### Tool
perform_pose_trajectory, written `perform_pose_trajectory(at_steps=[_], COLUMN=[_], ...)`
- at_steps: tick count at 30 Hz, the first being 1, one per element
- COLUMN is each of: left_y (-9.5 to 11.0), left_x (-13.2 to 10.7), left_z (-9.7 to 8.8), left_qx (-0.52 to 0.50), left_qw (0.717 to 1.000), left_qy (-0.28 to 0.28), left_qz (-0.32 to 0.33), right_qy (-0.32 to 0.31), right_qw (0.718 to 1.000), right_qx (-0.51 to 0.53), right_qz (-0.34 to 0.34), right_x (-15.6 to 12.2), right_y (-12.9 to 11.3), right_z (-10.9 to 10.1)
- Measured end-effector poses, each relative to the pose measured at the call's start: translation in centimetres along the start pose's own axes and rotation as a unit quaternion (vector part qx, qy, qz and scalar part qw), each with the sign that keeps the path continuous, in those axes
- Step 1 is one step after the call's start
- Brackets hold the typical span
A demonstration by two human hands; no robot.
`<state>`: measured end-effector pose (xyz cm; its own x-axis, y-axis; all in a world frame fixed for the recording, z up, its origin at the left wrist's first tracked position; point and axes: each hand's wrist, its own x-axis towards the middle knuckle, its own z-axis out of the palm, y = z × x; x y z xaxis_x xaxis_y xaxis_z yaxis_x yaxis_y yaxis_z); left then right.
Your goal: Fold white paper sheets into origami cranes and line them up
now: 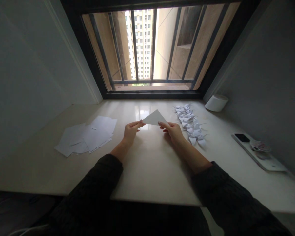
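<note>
A white paper folded into a triangle (154, 118) is held up just above the pale table (149, 170), its apex pointing toward the window. My left hand (130, 130) pinches its left corner and my right hand (172, 129) pinches its right corner, both with fingers closed on the paper. Dark sleeves cover both forearms.
A loose spread of white paper sheets (87, 136) lies to the left. Several folded white paper cranes (190, 124) lie in a row to the right. A white cylinder (216, 102) stands at the back right, and a phone (257, 149) with a small wrapper lies at the right. A barred window (149, 49) faces me.
</note>
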<state>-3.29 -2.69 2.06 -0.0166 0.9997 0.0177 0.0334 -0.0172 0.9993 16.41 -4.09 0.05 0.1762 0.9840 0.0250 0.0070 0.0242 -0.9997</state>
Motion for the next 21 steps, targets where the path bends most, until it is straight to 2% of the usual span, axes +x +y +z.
perform_pose_trajectory(at_steps=[4, 8, 10, 13, 17, 21], left_y=[-0.3, -0.4, -0.1, 0.7, 1.5, 1.3], left_x=[0.6, 1.6, 1.6, 0.7, -0.9, -1.3], left_z=[-0.7, -1.9, -2.0, -1.4, -0.5, -0.3], left_qx=[0.002, -0.014, 0.004, 0.087, 0.233, 0.31], left_qw=[1.0, 0.989, 0.989, 0.979, 0.932, 0.892], left_qy=[0.016, 0.143, 0.145, 0.114, 0.093, 0.079], left_qz=[-0.014, -0.024, 0.022, 0.147, 0.263, 0.32], right_qy=[0.003, 0.039, 0.027, -0.013, -0.011, -0.002], right_qw=[1.0, 0.999, 0.999, 0.996, 0.99, 0.987], right_qx=[0.005, -0.01, -0.031, -0.076, -0.123, -0.141], right_qz=[0.004, -0.013, -0.034, -0.053, -0.061, -0.076], right_x=[0.1, 0.2, 0.0, -0.5, -1.0, -0.9], right_y=[0.1, -0.2, -0.3, -0.3, 0.3, 0.7], right_z=[-0.1, -0.4, -0.2, 0.5, 1.3, 1.4])
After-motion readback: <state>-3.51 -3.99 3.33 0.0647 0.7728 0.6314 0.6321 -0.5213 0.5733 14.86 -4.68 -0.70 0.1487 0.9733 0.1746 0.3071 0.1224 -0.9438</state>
